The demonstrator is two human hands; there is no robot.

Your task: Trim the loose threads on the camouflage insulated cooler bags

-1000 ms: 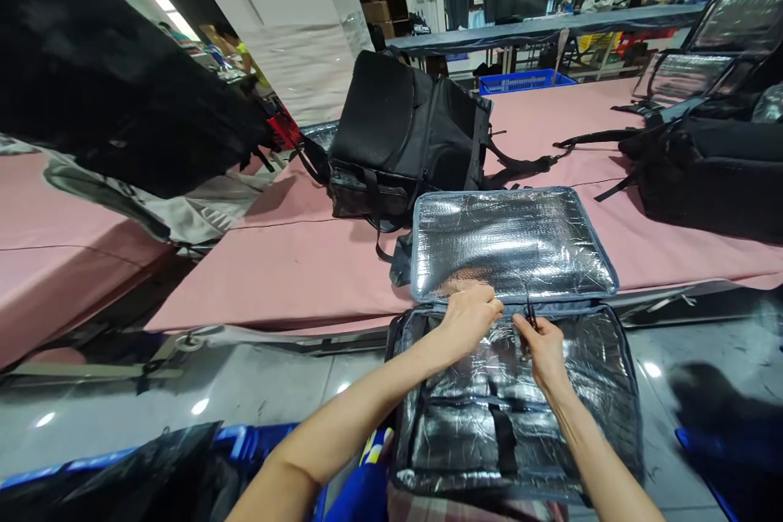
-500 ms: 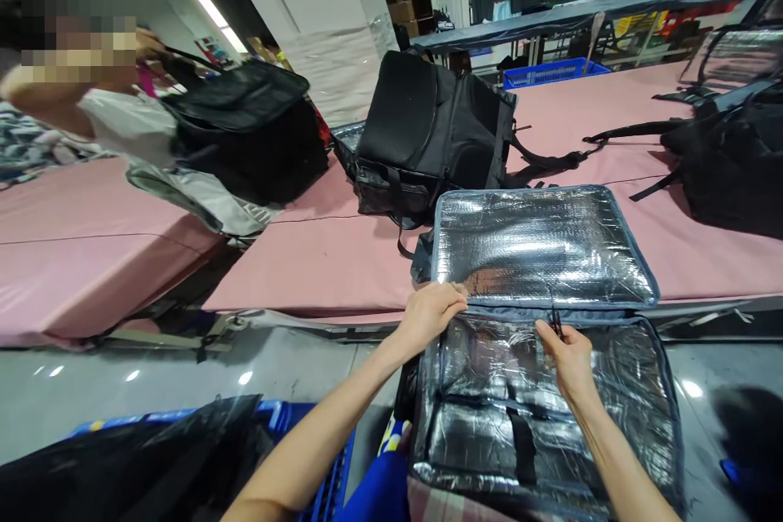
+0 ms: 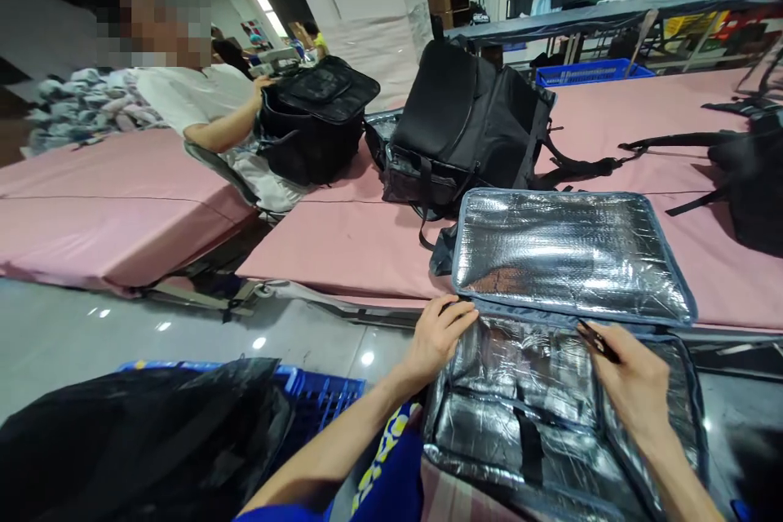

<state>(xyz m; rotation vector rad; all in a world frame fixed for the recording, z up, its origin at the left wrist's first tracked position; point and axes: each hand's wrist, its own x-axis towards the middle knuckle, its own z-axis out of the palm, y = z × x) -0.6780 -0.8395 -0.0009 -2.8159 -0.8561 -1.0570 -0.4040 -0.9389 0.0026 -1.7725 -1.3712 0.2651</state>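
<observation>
1. A silver-lined insulated bag (image 3: 489,428) stands open on the near side of the pink-covered table (image 3: 342,245), right of the middle, close against the person working on it.
2. Its rectangular lid (image 3: 568,253) is folded back to the far side, foil face up, lying on the table; a black strap (image 3: 531,453) crosses the lining inside.
3. The person's left hand (image 3: 437,338) is at the left end of the seam between lid and bag, fingers bent over the rim; I can't tell from here whether they pinch it or just rest there.
4. The right hand (image 3: 633,383) grasps a slim dark hand tool (image 3: 603,342), its tip pointing left near the seam, right of the other hand.
5. Just beyond the lid, to the left, a bulky black backpack (image 3: 437,106) leans on the table, and another black bag (image 3: 758,179) sits at the far right.
6. Over at the far left, a co-worker in a white top has a hand on an open black bag (image 3: 311,126).
7. Near left, on the floor side, black sheeting (image 3: 147,432) covers part of a blue crate (image 3: 330,400).
</observation>
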